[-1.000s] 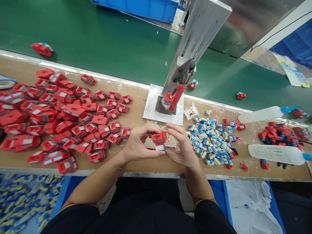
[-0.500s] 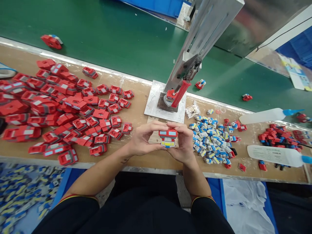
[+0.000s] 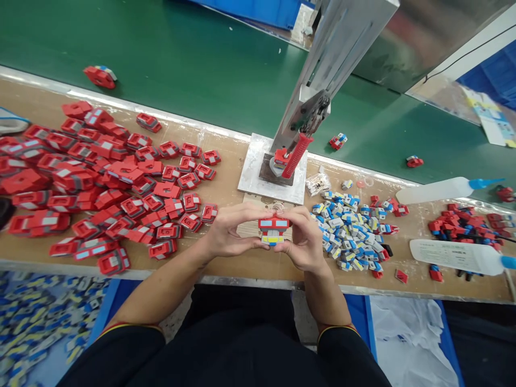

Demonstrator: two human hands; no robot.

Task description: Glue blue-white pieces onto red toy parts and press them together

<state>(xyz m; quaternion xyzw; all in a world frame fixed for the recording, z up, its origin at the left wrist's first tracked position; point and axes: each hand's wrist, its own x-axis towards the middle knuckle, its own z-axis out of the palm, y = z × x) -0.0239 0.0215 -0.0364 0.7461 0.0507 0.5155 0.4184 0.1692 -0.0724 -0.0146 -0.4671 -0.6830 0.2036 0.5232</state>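
Observation:
Between my two hands is a small toy vehicle part (image 3: 273,230), red on top with light blue windows, and white, yellow and blue below. My left hand (image 3: 231,231) grips its left side with fingers above and thumb below. On its right side, my right hand (image 3: 304,239) pinches it the same way. Just beyond my hands stands a hand press (image 3: 296,156) with a red handle, on a pale metal base plate (image 3: 252,174). A red piece (image 3: 281,156) sits under the press.
Many red toy shells (image 3: 116,183) cover the bench's left part. White, blue and yellow pieces (image 3: 346,226) are heaped at right, near small red parts (image 3: 459,226) and two bottles (image 3: 433,191). Behind runs a green belt (image 3: 181,70) carrying several toy parts. A blue bin (image 3: 52,322) is below left.
Both hands have shifted slightly to the left and down with the toy part still between them. The pieces on the green belt have moved to the right.

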